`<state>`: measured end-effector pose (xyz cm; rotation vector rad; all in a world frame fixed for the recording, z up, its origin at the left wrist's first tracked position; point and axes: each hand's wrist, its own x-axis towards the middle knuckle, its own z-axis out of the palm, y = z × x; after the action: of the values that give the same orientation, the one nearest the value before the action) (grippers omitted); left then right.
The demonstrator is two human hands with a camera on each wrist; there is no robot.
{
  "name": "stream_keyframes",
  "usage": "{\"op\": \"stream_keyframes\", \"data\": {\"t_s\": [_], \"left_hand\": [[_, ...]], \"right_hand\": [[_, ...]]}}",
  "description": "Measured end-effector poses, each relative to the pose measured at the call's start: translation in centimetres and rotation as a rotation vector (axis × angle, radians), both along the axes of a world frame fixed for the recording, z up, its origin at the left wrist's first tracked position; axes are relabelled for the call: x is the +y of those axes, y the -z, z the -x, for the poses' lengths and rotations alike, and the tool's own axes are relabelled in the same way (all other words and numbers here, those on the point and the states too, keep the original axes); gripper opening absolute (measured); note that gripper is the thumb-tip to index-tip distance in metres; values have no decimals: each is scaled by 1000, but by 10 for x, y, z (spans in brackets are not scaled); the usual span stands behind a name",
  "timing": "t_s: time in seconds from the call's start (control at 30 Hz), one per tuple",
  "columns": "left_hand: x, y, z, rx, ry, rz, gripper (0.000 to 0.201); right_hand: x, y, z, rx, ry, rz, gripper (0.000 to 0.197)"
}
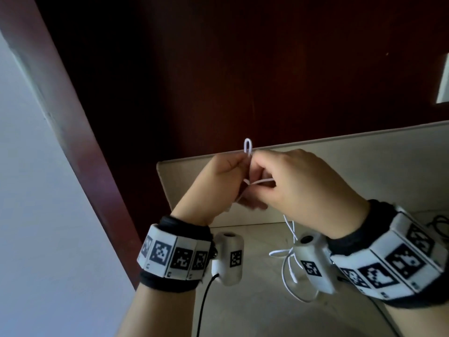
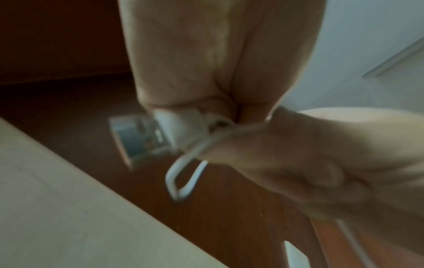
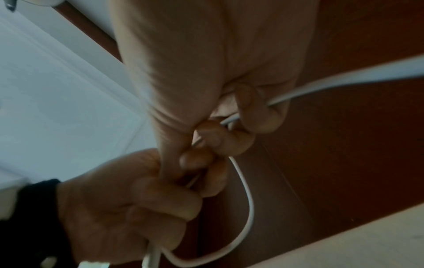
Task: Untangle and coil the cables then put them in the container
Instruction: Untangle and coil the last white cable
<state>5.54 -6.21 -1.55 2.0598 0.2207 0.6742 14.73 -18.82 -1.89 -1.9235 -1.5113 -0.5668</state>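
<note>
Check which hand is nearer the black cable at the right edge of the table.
Right. The right hand is up over the table nearer the black cable; the left hand is beyond it. Both pinch the white cable.

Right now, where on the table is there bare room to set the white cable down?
Bare table shows between the wrists, bordered by the box wall behind. It is crowded right of that, where the white cable hangs in loops, with a black cable beyond.

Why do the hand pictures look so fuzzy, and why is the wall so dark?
Left wrist view: strong blur smears the white cable loop and the left hand. Right wrist view: softer blur, but the right hand gripping the cable is readable. Head view: sharpest, though dim; the brown wall is nearly black, and the edges bend from the wide lens.
</note>
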Motion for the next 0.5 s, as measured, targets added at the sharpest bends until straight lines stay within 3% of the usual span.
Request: {"op": "stream_keyframes", "data": {"t_s": [0.07, 0.17, 0.3, 0.43, 0.5], "left_hand": [[0, 3, -5, 53, 45, 5, 35], [9, 4, -4, 32, 95, 203, 36], [17, 0, 3, 80, 208, 396, 37], [14, -2, 5, 153, 298, 459, 33], [12, -1, 3, 187, 294, 451, 41]], "right_hand": [[1, 1, -6, 54, -17, -15, 29], [-1, 0, -27, 186, -114, -67, 27], [-4, 3, -44, 215, -190, -10, 52], [1, 5, -39, 154, -229, 44, 26], [2, 5, -38, 112, -221, 24, 29]]}}
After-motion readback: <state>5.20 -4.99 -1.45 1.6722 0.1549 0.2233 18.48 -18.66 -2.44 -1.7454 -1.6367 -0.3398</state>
